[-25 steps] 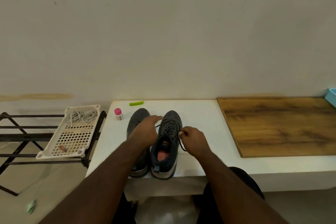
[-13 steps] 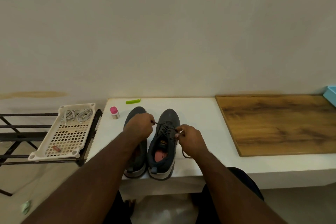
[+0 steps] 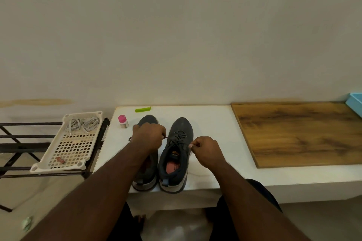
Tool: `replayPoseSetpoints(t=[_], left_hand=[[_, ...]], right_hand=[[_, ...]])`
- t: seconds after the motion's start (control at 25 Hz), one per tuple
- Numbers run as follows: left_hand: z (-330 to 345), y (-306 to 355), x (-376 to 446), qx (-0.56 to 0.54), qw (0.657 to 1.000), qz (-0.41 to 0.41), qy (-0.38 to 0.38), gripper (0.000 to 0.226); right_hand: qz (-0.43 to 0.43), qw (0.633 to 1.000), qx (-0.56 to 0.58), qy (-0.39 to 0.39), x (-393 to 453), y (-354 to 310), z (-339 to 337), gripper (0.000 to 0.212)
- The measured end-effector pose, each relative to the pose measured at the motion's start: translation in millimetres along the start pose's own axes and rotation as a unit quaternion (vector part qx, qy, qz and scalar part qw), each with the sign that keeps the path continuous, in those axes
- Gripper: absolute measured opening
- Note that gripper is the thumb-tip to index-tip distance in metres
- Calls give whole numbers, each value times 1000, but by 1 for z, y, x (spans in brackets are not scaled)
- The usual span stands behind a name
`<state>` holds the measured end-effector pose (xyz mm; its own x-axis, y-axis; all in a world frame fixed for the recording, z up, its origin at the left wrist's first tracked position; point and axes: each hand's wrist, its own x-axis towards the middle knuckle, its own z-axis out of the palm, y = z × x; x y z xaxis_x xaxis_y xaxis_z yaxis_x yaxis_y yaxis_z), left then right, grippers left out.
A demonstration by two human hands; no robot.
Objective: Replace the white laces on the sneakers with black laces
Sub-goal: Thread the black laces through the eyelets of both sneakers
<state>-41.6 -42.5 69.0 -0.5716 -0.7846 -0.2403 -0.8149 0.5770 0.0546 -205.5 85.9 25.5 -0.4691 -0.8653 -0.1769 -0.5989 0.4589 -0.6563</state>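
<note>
Two dark grey sneakers stand side by side on the white table (image 3: 211, 123), toes toward the wall. The right sneaker (image 3: 177, 154) carries a black lace (image 3: 177, 139) through its eyelets. My left hand (image 3: 148, 137) hovers over the left sneaker (image 3: 147, 170) and pinches one end of that black lace, pulled out to the left. My right hand (image 3: 205, 150) pinches the other end at the right side of the right sneaker. Two coiled white laces (image 3: 83, 125) lie in a cream perforated tray (image 3: 68, 154) at the left.
The tray sits on a black metal rack (image 3: 17, 146) left of the table. A small pink-capped bottle (image 3: 123, 121) and a green clip (image 3: 143, 109) lie near the wall. A wooden board (image 3: 301, 133) covers the table's right part; a blue box (image 3: 355, 101) shows at the far right.
My hands have drawn apart, the left moving left over the left sneaker, the right moving right, stretching the black lace ends outward across the right sneaker.
</note>
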Motion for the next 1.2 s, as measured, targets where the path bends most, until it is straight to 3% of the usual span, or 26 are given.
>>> replayPoseSetpoints(t=[0.12,0.24,0.4,0.64,0.92,1.04,1.2], left_hand=[[-4,-14,-3,68,997,-34,-32,28],[4,-5,-2,7,997,4,-76,34],[11,-2,-2,-2,1000,12,-27,27],[15,-6,-4,62,997,-5,-51,25],[5,-5,-12,-79,996,-16,-34,17],[-22,-2,-19,-281,959,-26,17,13],[-70,11,-40,-534,842,-62,42,13]], right_hand=[[15,1000,-23,-9,0,9,1,16],[0,1000,18,-22,-3,-2,4,18],[5,999,-21,-24,1,-5,4,19],[40,998,-49,-7,1,2,1,21],[53,998,-8,42,-5,-16,-23,12],[93,972,213,31,-13,-43,-44,14],[97,925,366,2,-28,-93,-81,11]])
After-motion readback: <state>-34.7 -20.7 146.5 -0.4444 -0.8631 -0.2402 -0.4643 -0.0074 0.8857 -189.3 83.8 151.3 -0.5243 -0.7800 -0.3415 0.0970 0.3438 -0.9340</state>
